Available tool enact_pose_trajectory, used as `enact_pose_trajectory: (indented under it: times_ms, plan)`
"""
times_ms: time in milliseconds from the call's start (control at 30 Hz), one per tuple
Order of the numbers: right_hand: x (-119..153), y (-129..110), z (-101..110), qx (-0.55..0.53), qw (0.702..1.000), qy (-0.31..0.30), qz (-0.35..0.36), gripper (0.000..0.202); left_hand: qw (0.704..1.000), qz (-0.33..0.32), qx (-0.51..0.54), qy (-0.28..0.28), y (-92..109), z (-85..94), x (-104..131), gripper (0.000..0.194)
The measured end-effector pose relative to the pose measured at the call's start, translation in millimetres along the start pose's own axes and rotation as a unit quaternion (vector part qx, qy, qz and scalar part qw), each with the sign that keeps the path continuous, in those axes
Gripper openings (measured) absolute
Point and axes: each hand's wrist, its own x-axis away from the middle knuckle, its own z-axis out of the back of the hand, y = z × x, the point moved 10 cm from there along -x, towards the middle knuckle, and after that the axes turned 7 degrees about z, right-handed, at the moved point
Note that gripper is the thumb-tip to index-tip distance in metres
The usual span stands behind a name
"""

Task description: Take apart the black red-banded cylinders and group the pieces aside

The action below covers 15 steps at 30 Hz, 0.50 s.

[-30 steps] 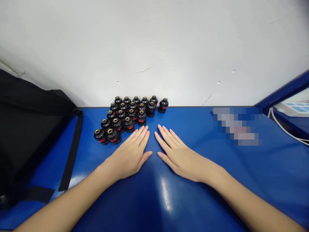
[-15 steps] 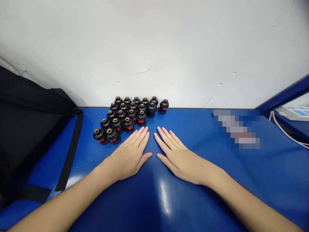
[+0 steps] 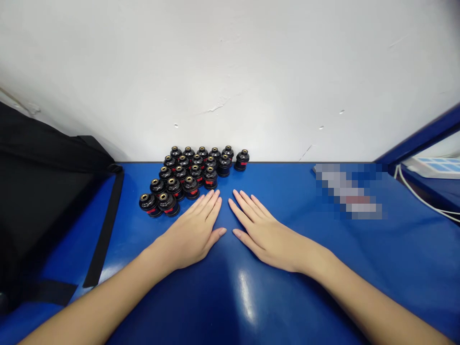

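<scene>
My left hand [image 3: 196,232] lies flat, palm down, on the blue table [image 3: 230,306], its fingertips just in front of a cluster of black round parts [image 3: 191,187]. Opposite it, my right hand [image 3: 268,235] also rests flat with its fingers stretched out and nothing in it. A narrow gap separates the two hands. The black parts stand upright in slanting rows, with brass-coloured centres on top and red marks on several sides. One black part [image 3: 242,160] stands a little apart at the right end of the group.
A black bag [image 3: 43,191] with a strap [image 3: 106,230] covers the left side. Behind the table rises a white wall [image 3: 251,72]. A blurred-out item [image 3: 348,191] lies at the right, near white cables [image 3: 417,191] and a blue frame [image 3: 417,136].
The camera view has shifted very slightly. Both hands and the black parts stay in place on the table.
</scene>
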Motion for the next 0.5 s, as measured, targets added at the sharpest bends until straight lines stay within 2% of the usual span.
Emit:
enact_pose_trajectory:
  times_ms: [167, 333, 500]
  plan:
    - [-0.1, 0.4, 0.4, -0.009, 1.000, 0.011, 0.004, 0.072, 1.000, -0.001, -0.004, -0.001, -0.2, -1.4, 0.3, 0.070]
    - [-1.1, 2.5, -1.8, -0.009, 1.000, -0.005, -0.009, 0.072, 1.000, -0.005, -0.006, 0.003, 0.0, -0.8, 0.3, 0.071]
    - [0.6, 0.2, 2.5, -0.005, 1.000, 0.021, 0.009, 0.071, 1.000, -0.003, 0.006, 0.008, -0.4, 0.2, 0.1, 0.070]
